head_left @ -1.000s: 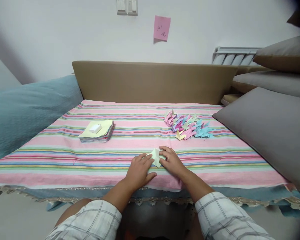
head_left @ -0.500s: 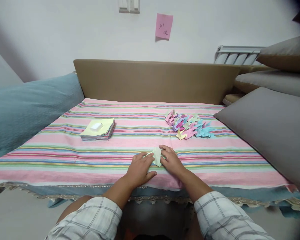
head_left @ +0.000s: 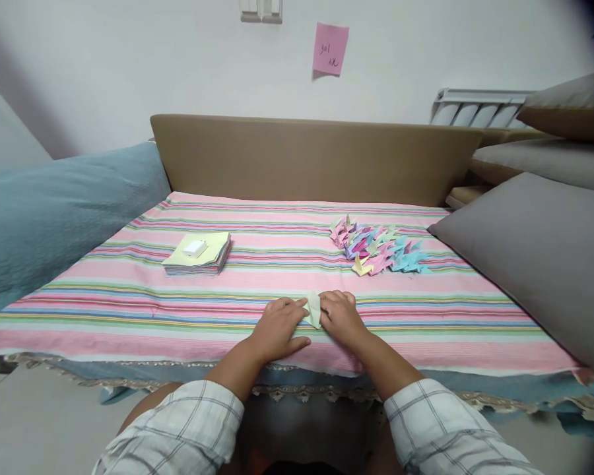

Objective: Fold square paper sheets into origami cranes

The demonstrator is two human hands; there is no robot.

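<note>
A small folded sheet of pale green paper (head_left: pixel 314 310) lies on the striped cloth at the front middle, between my two hands. My left hand (head_left: pixel 280 324) covers its left part, fingers together and holding it down against the cloth, while the thumb sticks out to the side. At the paper's right edge, my right hand (head_left: pixel 340 316) has its fingers curled in and closed on it; the thumb and fingertips are partly hidden. Beyond the right hand is a cluster of folded paper cranes (head_left: pixel 376 254) in pink, purple, blue, green and yellow.
A stack of coloured square paper (head_left: pixel 195 269) stands to the left, with a small white box-shaped object (head_left: pixel 195 249) on top. Striped cloth (head_left: pixel 257 224) covers the seat. A grey cushion (head_left: pixel 509 244) leans at right, a blue armrest (head_left: pixel 79 204) bounds the left, and a brown backrest (head_left: pixel 301 158) rises behind.
My right fingers have curled in more at the paper's right edge. Less of the green paper shows, its left point now under my left fingers. The whole view has shifted slightly.
</note>
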